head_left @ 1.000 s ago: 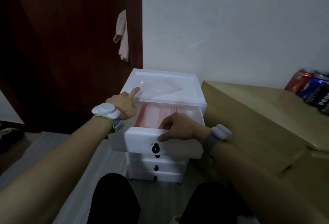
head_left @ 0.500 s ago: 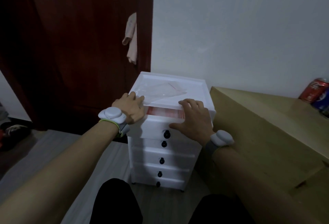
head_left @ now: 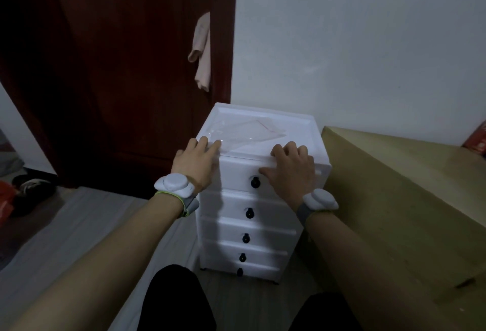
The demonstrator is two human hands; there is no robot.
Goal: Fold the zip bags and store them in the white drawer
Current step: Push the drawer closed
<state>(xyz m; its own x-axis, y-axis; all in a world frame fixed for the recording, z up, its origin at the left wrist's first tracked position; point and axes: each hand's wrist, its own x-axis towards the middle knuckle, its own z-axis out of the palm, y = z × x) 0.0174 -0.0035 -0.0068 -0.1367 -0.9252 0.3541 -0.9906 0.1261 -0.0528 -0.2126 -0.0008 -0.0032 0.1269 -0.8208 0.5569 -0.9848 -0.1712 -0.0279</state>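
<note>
A white drawer unit (head_left: 297, 130) with several drawers and black knobs stands against the wall. Its top drawer (head_left: 236, 175) is pushed in flush. A clear zip bag (head_left: 247, 133) with a reddish seal lies flat on the unit's recessed top. My left hand (head_left: 196, 163) rests at the front left corner, fingers straight, fingertips touching the bag's near edge. My right hand (head_left: 290, 170) lies flat against the top drawer's front, fingers reaching over the top rim, beside the knob (head_left: 254, 182).
A dark red door (head_left: 118, 67) with a hanging cloth (head_left: 202, 52) stands to the left. A tan cardboard box (head_left: 394, 186) sits right of the unit, a red can (head_left: 477, 141) at its far end. Shoes (head_left: 31, 186) lie on the floor left. My knees are below.
The top drawer, open with red-sealed bags visible inside a second ago, has been pushed fully in by my right hand. My left hand shifted to the front left corner.
</note>
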